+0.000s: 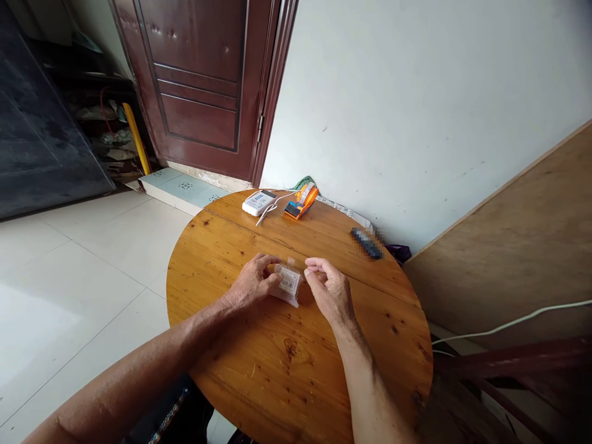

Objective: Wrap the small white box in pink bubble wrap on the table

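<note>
A small clear plastic package [290,281] with a white printed label rests on the round wooden table in front of me. My left hand [253,280] grips its left side, thumb at the label's edge and fingers bent over the back. A see-through flap or strip [291,263] stands up at the package's far edge. Just to the right of the package is my right hand [329,288], with thumb and forefinger drawn together in a pinch. Whether a thin clear piece is between those fingertips is too small to make out.
Toward the table's [296,351] far edge lie a white device [259,202] with a white cable and an orange tape dispenser [303,202]. A dark, blurred-out object [366,243] lies at the right. Behind are a white wall [416,92] and a dark red door [198,74].
</note>
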`<state>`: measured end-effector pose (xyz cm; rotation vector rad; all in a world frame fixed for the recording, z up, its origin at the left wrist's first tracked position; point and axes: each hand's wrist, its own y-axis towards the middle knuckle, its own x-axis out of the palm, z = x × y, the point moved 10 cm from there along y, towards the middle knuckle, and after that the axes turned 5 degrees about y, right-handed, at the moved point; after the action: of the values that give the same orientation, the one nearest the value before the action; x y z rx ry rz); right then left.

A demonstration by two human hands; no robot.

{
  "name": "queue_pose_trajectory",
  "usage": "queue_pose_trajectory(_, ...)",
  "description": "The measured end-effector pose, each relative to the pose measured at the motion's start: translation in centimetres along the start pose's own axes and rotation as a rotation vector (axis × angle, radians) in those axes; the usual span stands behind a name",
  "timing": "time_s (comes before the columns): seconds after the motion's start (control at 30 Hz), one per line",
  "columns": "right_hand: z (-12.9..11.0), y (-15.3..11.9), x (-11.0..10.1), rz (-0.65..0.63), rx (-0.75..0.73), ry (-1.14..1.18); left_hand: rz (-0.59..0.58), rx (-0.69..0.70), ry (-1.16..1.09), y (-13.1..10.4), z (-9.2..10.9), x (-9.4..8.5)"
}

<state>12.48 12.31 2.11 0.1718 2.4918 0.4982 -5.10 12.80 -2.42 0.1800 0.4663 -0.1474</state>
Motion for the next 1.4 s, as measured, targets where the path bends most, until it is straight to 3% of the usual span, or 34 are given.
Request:
queue_pose_trajectory(0.1, 2.4, 0.1, 0.4, -0.022, 0.124, -0.039, 0.030, 0.063, 0.058, 0.0, 0.3, 0.0)
queue_pose_trajectory(0.27, 4.8, 0.6, 2.1, -0.060, 0.176, 0.058, 0.034, 0.137, 0.087, -0.3, 1.0, 0.4)
queue_pose_trajectory(0.5, 5.2, 2.1, 5.2, -0.165, 0.346, 0.318, 0.012, 0.148, 0.076, -0.5, 1.4, 0.8)
queue_pose_trajectory(0.6, 4.4, 2.4, 5.4, -0.136, 0.370, 0.457, 0.000, 0.119, 0.069, -0.5, 1.3, 0.9)
queue_pose_trajectory(0.7, 3.8, 2.3, 4.6, -0.062, 0.327, 0.530, -0.022, 0.080, 0.054, -0.3, 1.0, 1.1)
queue_pose_trajectory(0.8, 2.9, 2.1, 4.1, -0.065, 0.246, 0.535, -0.033, 0.059, 0.039, -0.1, 0.7, 1.2)
queue_pose_trajectory(0.93, 0.8, 1.8, 3.8, -0.170, 0.124, 0.450, -0.030, 0.053, 0.003, 0.1, 0.3, 1.2)
queue_pose_trajectory(1.17, -4.1, 0.8, 2.9, -0.336, -0.223, 0.075, -0.008, 0.083, -0.002, 0.1, 0.1, 1.3)
queue_pose_trajectory(1.4, -4.9, 0.0, 2.9, -0.415, -0.325, -0.058, -0.008, 0.063, -0.073, -0.3, 0.2, 1.0)
